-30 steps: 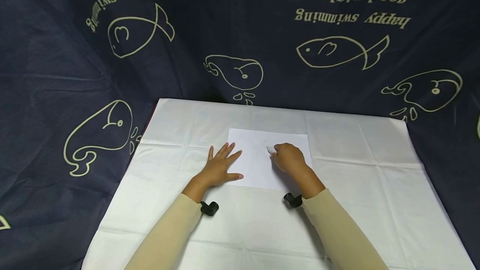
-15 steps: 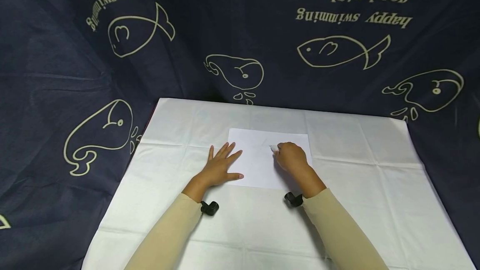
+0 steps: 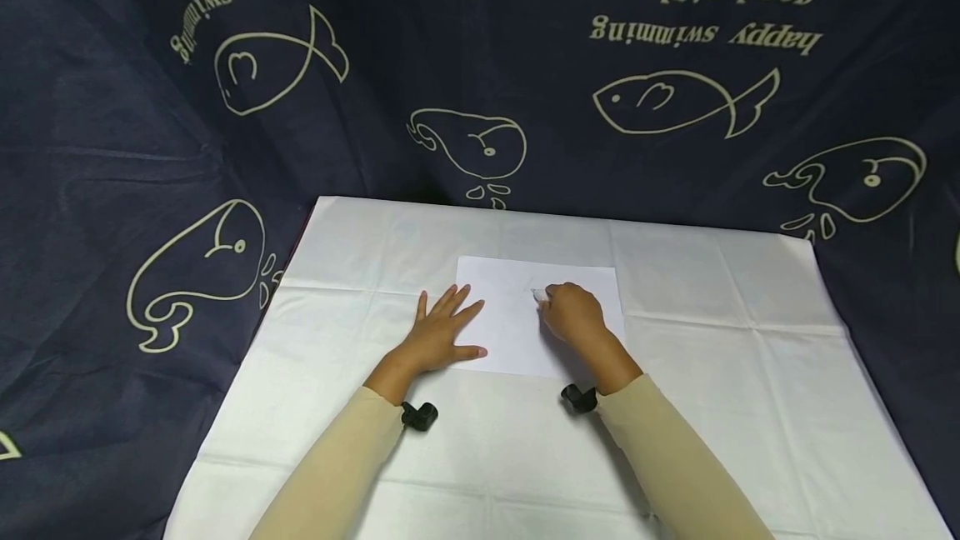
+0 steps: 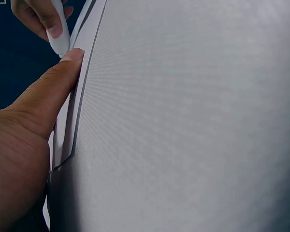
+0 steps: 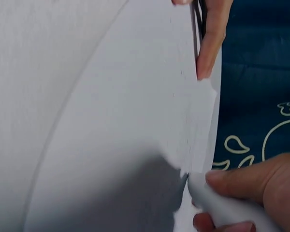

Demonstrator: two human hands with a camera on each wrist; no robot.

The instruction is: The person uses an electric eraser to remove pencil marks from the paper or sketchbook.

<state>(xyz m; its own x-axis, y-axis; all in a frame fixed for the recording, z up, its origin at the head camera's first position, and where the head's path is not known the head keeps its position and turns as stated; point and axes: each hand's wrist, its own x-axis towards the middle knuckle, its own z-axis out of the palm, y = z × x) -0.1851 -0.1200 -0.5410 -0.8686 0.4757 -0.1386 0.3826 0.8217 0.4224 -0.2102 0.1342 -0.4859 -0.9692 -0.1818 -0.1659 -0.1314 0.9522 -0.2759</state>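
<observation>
A white sheet of paper (image 3: 510,340) lies on the white cloth. My left hand (image 3: 433,342) rests with spread fingers on the paper's left side. Over the right half, my right hand (image 3: 576,313) pinches a white, tapered, pen-like tool (image 5: 217,205) between thumb and fingers. Its narrow tip meets the paper in the right wrist view, though its exact kind is unclear. Faint grey marks (image 3: 531,283) show on the paper near the tip. In the left wrist view the tool (image 4: 60,36) appears beyond my left thumb (image 4: 53,89).
The creased white cloth (image 3: 720,407) covers the table around the paper. Behind it hangs a dark blue curtain (image 3: 555,173) printed with whales, fish and lettering. Each wrist carries a small black camera, the left one (image 3: 420,417) and the right one (image 3: 579,398).
My right hand with the white tool shifts slightly right, then back left, over the paper. My left hand and the sheet stay where they were.
</observation>
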